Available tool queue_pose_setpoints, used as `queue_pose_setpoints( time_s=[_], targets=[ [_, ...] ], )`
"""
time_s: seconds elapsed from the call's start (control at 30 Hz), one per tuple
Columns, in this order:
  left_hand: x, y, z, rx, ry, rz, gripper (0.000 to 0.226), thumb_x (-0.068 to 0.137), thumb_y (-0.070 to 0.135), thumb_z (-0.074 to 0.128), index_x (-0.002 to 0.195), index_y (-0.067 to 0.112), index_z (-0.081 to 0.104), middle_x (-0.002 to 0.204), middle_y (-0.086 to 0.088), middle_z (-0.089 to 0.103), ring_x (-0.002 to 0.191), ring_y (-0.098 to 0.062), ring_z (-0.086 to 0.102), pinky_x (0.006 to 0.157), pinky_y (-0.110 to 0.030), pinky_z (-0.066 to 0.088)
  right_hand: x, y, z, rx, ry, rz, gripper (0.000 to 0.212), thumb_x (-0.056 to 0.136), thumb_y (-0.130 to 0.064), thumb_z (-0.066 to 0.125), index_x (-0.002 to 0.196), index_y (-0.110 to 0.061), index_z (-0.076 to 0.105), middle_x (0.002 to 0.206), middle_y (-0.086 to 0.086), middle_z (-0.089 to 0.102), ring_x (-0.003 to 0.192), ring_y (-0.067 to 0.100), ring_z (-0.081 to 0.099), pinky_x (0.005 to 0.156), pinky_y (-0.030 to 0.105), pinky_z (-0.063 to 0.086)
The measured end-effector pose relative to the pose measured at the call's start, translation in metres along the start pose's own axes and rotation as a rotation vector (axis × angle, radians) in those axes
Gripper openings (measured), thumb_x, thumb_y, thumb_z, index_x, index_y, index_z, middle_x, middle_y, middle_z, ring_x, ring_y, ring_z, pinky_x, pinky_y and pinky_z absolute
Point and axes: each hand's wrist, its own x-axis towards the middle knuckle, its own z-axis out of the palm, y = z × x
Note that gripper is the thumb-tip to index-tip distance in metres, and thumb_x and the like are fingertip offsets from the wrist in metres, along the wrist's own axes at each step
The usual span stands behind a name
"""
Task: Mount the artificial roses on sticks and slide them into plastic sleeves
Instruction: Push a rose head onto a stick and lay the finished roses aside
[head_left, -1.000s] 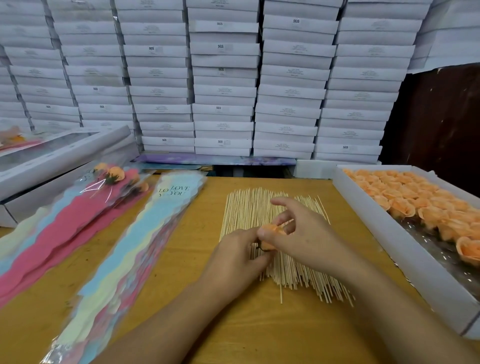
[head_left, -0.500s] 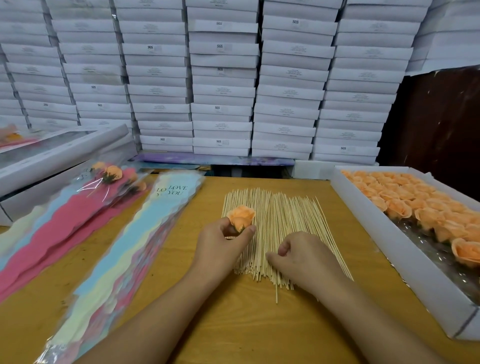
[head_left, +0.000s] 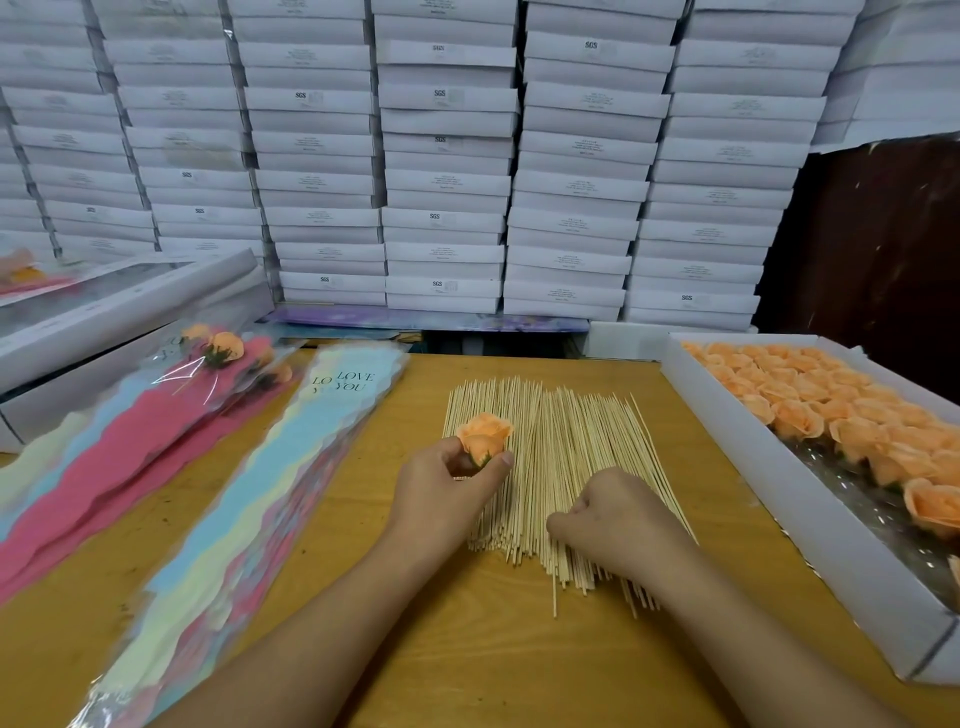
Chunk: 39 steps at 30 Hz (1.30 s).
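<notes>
The left hand (head_left: 441, 488) pinches an orange rose (head_left: 484, 435) by its base, bloom up, above the stick pile (head_left: 550, 467) mid-table. The right hand (head_left: 618, 519), fingers curled onto the sticks' near ends, is closer; sticks run front-to-back. Whether it holds one is unclear.

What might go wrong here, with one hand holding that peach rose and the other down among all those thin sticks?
The right hand is picking from a dense pile of sticks, so it may lift several at once or scatter them. The left hand pinches the soft rose near its base; a hard squeeze, or a stick pushed in off-centre, might crush or pierce the petals. The sticks also look pointed, so a slip could prick a fingertip.
</notes>
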Motion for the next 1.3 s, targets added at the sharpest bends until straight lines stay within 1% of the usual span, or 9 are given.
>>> queue_pose_setpoints(
  time_s=[0.23,0.33,0.5,0.6,0.73,0.9,1.0,1.17,1.3],
  targets=[
    [0.001,0.002,-0.004,-0.118,-0.003,-0.083,0.034,0.086,0.037,0.076,0.069,0.012,0.059,0.053,0.015,0.047,0.052,-0.003,0.043,0.054,-0.017,0.036,0.003,0.009,-0.008,0.183,-0.038,0.009,0.049,0.081,-0.028,0.068,0.046,-0.024,0.035,0.035,-0.013,0.023,0.032,0.010,0.025,0.050,0.025,0.025],
    [0.001,0.004,-0.007,-0.229,-0.050,-0.161,0.027,0.087,0.036,0.075,0.089,0.010,0.072,0.075,-0.007,0.065,0.069,-0.017,0.058,0.070,-0.033,0.048,0.004,0.012,-0.012,0.239,-0.024,-0.009,0.052,0.083,-0.025,0.067,0.044,-0.024,0.032,0.036,-0.014,0.021,0.030,0.007,0.021,0.047,0.022,0.022],
    [0.004,0.002,-0.012,-0.375,-0.093,-0.268,0.018,0.090,0.029,0.073,0.104,0.018,0.073,0.099,-0.003,0.078,0.094,-0.018,0.073,0.079,-0.029,0.058,-0.001,0.010,-0.016,0.279,-0.011,0.003,0.049,0.084,-0.026,0.066,0.046,-0.023,0.035,0.039,-0.012,0.023,0.032,0.009,0.022,0.068,0.039,0.056],
    [0.007,-0.001,-0.014,-0.466,-0.131,-0.315,0.022,0.089,0.027,0.074,0.107,0.016,0.073,0.100,-0.001,0.078,0.094,-0.014,0.074,0.084,-0.033,0.058,-0.003,0.007,-0.018,0.314,-0.027,-0.041,0.037,0.082,-0.025,0.064,0.051,-0.021,0.044,0.043,-0.009,0.029,0.036,0.010,0.026,0.061,0.023,0.050],
    [0.014,-0.002,-0.022,-0.655,-0.132,-0.387,0.033,0.076,0.031,0.079,0.103,0.013,0.075,0.105,-0.004,0.077,0.093,-0.013,0.072,0.075,-0.026,0.058,-0.005,0.007,-0.022,0.326,-0.039,-0.140,0.029,0.083,-0.021,0.063,0.057,-0.011,0.059,0.053,0.001,0.046,0.045,0.013,0.040,0.045,0.012,0.042],
    [0.027,-0.007,-0.040,-0.914,-0.155,-0.476,0.017,0.074,0.023,0.075,0.085,0.010,0.080,0.100,-0.009,0.077,0.084,-0.012,0.074,0.066,-0.022,0.060,-0.009,0.012,-0.039,0.403,0.039,-0.154,0.023,0.086,-0.022,0.063,0.068,-0.008,0.068,0.067,0.006,0.070,0.064,0.019,0.068,0.056,0.024,0.053],
    [0.031,-0.010,-0.046,-0.972,-0.155,-0.492,0.013,0.075,0.019,0.073,0.074,0.010,0.082,0.096,-0.011,0.077,0.083,-0.014,0.075,0.067,-0.023,0.061,-0.008,0.016,-0.048,0.475,0.061,-0.119,0.025,0.087,-0.016,0.062,0.064,-0.011,0.071,0.069,0.002,0.074,0.065,0.014,0.072,0.058,0.026,0.057],
    [0.029,-0.011,-0.043,-1.012,-0.150,-0.501,0.031,0.075,0.015,0.074,0.102,0.001,0.070,0.100,-0.014,0.077,0.088,-0.017,0.076,0.067,-0.024,0.061,-0.009,0.018,-0.052,0.476,0.060,-0.164,0.025,0.090,-0.017,0.067,0.069,-0.027,0.076,0.069,0.004,0.074,0.063,0.019,0.072,0.055,0.026,0.058],
    [0.029,-0.009,-0.044,-1.026,-0.142,-0.502,0.035,0.075,0.014,0.073,0.105,-0.002,0.067,0.099,-0.016,0.076,0.090,-0.019,0.076,0.066,-0.024,0.061,-0.008,0.021,-0.051,0.355,0.081,-0.182,0.026,0.091,-0.023,0.068,0.069,-0.034,0.076,0.067,-0.004,0.074,0.059,0.012,0.070,0.056,0.031,0.054]
  ],
)
